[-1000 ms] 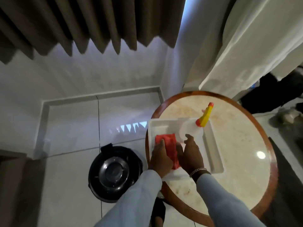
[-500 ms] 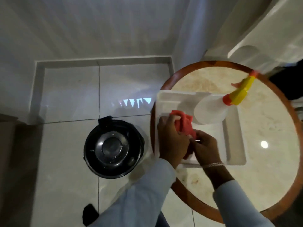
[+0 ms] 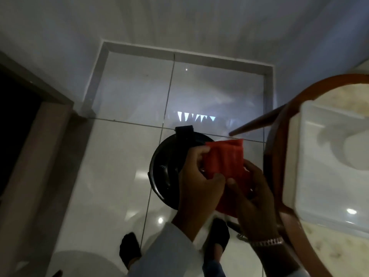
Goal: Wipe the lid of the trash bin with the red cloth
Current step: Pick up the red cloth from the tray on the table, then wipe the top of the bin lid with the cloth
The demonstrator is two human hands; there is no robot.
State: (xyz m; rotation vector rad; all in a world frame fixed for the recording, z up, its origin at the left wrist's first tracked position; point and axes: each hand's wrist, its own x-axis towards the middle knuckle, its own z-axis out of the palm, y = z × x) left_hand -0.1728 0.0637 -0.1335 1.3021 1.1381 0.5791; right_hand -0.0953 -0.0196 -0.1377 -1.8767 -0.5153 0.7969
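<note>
Now both hands are over the bin (image 3: 167, 172), and the red cloth (image 3: 225, 158) hangs between them, above the bin's right side. Left hand (image 3: 196, 182) grips the cloth's left edge, thumb on top and fingers curled under, pinching the fabric. Right hand (image 3: 251, 194) clamps the cloth's lower right part, thumb pressed against the fingers with red fabric bunched inside; a bracelet (image 3: 267, 242) shows at that wrist. Cloth is off the bin, held in the air; whether any corner touches the lid cannot be told, since the hands cover that part.

Bin is black and round, standing on the pale tiled floor (image 3: 119, 176), with its hinge tab (image 3: 184, 131) on the far side. Only its left half and far rim show; the lid's middle is hidden behind the hands and cloth.

Right of the bin, just beside it, is the round table (image 3: 279, 116) with a brown rim, and one leg (image 3: 257, 124) slants down toward the bin's far right. On the table sits a white tray (image 3: 319, 176), its near-left corner hanging over the table edge. Near side of the bin, two dark-socked feet (image 3: 129, 248) stand on the floor, blurred.
</note>
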